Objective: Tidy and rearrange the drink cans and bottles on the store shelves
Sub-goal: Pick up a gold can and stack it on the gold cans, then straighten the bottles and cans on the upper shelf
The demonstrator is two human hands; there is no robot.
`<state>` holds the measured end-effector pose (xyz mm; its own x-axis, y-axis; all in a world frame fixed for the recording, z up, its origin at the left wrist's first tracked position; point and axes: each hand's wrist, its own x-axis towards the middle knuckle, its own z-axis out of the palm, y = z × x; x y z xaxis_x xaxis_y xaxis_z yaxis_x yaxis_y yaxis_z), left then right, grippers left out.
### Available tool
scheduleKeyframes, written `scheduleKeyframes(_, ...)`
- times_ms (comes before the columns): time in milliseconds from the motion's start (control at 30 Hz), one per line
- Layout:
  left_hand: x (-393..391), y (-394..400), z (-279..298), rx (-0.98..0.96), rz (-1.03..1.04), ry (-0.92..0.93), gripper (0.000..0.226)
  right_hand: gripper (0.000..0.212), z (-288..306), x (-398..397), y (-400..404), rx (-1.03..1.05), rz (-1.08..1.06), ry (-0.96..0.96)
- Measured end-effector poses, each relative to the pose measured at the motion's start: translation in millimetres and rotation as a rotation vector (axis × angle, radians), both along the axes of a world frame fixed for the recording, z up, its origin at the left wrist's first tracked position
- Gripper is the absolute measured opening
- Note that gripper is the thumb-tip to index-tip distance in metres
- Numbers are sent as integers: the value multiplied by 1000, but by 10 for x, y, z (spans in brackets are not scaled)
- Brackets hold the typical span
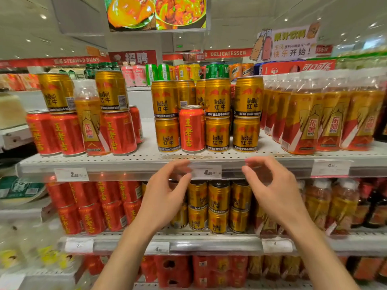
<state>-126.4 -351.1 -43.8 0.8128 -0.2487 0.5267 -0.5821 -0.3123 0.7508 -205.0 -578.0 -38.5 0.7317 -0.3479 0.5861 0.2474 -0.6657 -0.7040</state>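
Note:
On the top shelf (134, 162), a single red can (191, 128) stands among stacked gold Red Bull cans (217, 116). Left of them are red cans (62, 132) with two gold cans (56, 92) on top and one orange bottle (91, 124) between them. A row of orange bottles (314, 118) fills the right. My left hand (165, 193) and my right hand (272, 185) hover in front of the shelf edge below the gold cans, fingers curled and apart, holding nothing.
The shelf below holds red cans (90, 208), gold cans (217, 206) and orange bottles (333, 204). Price tags (206, 172) line the shelf rails. Red packs (188, 271) sit on the lowest level. More drinks (182, 72) stand on a shelf behind.

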Motion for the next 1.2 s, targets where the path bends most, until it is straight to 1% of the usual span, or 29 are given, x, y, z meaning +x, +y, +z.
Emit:
scheduleKeyframes(100,64,277,-162,30,0,9,26,9,-179,-15,219,-11,-18,86)
scheduleKeyframes(233,203,647,-261,78,2,-15,26,4,-360,23,573,-13,-93,130)
scheduleKeyframes(433,466,1058,-65,136,-23,-112,25,5,-333,126,1034,-56,-163,166)
scheduleKeyframes(633,588,1175,104,143,-70,-170,27,6,-187,194,1166,-125,-221,176)
scheduleKeyframes(767,610,1169,220,163,-73,-215,26,7,-7,267,1115,-200,-225,130)
scheduleKeyframes(933,720,1147,354,118,-21,-214,26,6,236,446,1042,-323,-188,73)
scheduleKeyframes(1100,867,1260,475,54,98,-250,20,7,540,696,1071,-478,-124,-15)
scheduleKeyframes(1200,977,1388,594,-15,179,-256,18,9,748,917,1201,-514,-42,-44)
